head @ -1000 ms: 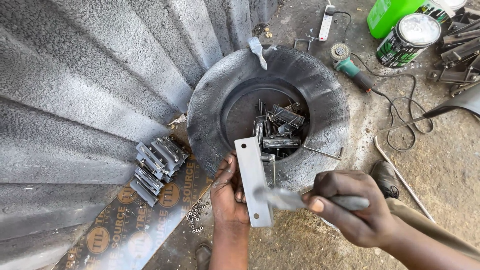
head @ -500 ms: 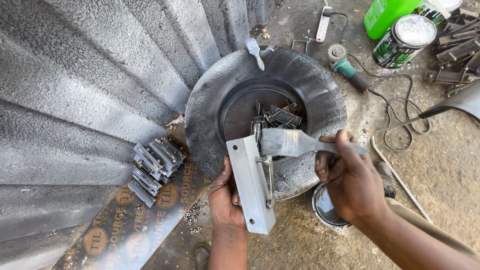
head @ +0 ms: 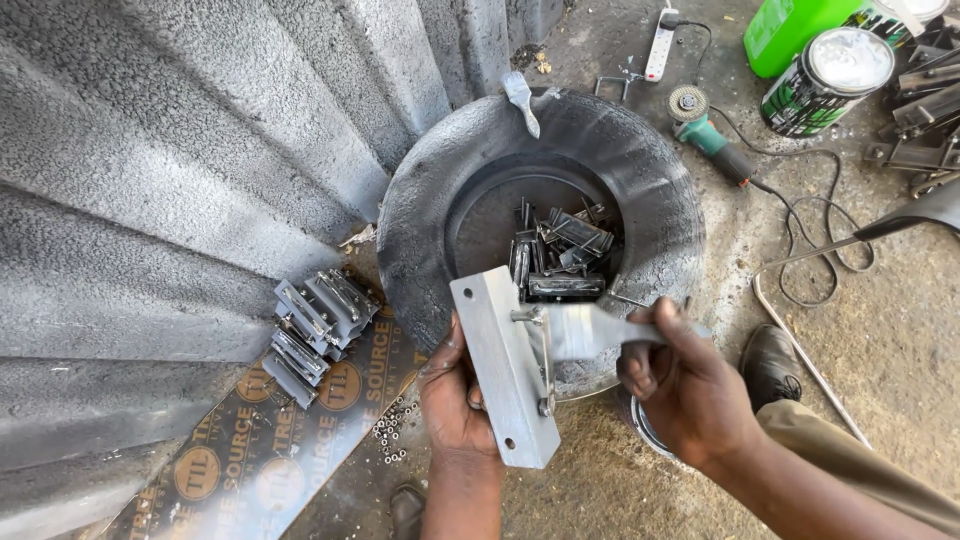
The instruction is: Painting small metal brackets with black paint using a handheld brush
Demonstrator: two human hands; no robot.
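— Bracket (head: 505, 375), the flat silver metal one, where is it?

— It is in my left hand (head: 455, 395). My grip there is closed around its lower edge, and it stands up, tilted, just over the near rim of the old tyre (head: 640, 170).

— And your other hand?

— My right hand (head: 685, 385) has its grip clenched on the handle of a paint brush (head: 585, 330). The brush hairs touch the bracket's side, right by the small bolt.

— What is inside the tyre?

— A pile of small metal parts (head: 560, 255), all grey. A second brush (head: 522, 100) lies on the tyre's far rim.

— What else is around?

— More silver brackets (head: 315, 320) lie in a stack on the floor to my left, on a printed board (head: 250, 450), near some little nuts (head: 392, 430). A paint tin (head: 828, 80), a green jug (head: 795, 30) and a green grinder (head: 705, 125) with its cord sit well apart, past the tyre. A big grey ribbed sheet (head: 180, 150) fills the left side.
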